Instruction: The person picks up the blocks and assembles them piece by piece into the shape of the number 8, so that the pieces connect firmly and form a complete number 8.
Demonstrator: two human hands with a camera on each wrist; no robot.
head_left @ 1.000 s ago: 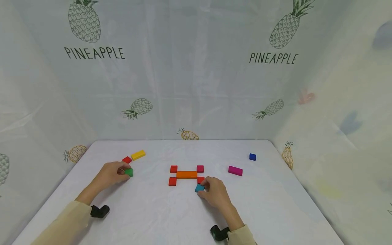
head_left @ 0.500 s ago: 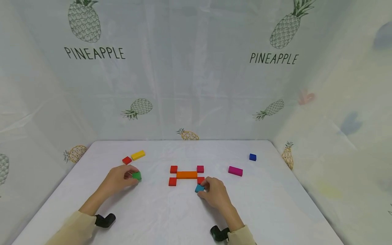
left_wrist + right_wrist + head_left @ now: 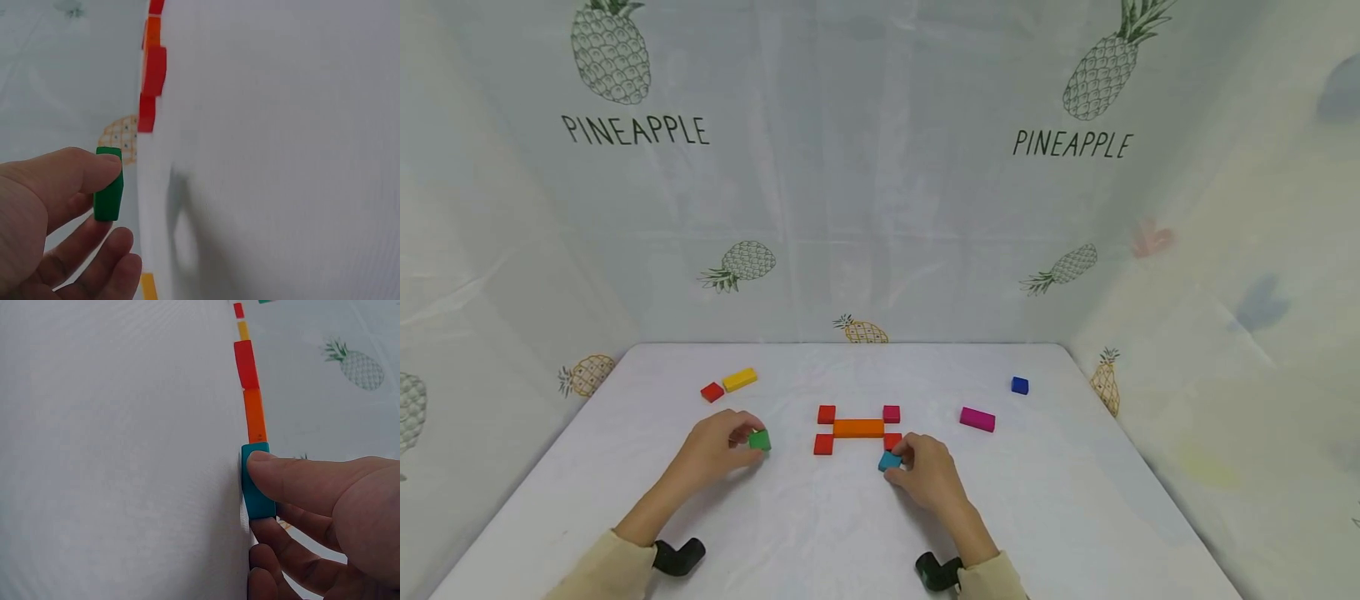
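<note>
My left hand [image 3: 718, 446] pinches a green block [image 3: 760, 440] between thumb and fingers, left of the middle arrangement. In the left wrist view the green block [image 3: 109, 184] hangs above the table, its shadow on the cloth. With thumb and fingers my right hand [image 3: 928, 471] grips a blue-teal block [image 3: 890, 462], right at the near edge of a red block [image 3: 892, 442]. An orange bar [image 3: 859, 428] lies in the middle, with a red block at each left corner [image 3: 826, 414], a pinkish-red block [image 3: 891, 414] at its far right corner and that red block at its near right.
At the back left lie a red block [image 3: 712, 392] and a yellow bar [image 3: 740, 380]. A magenta bar [image 3: 977, 419] and a dark blue cube [image 3: 1019, 385] are on the right. Curtains printed with pineapples rise behind and beside the white table [image 3: 1060, 517].
My left hand has carried the green block rightward and toward me, away from the red block and yellow bar. The right hand has stayed in place on the blue-teal block.
</note>
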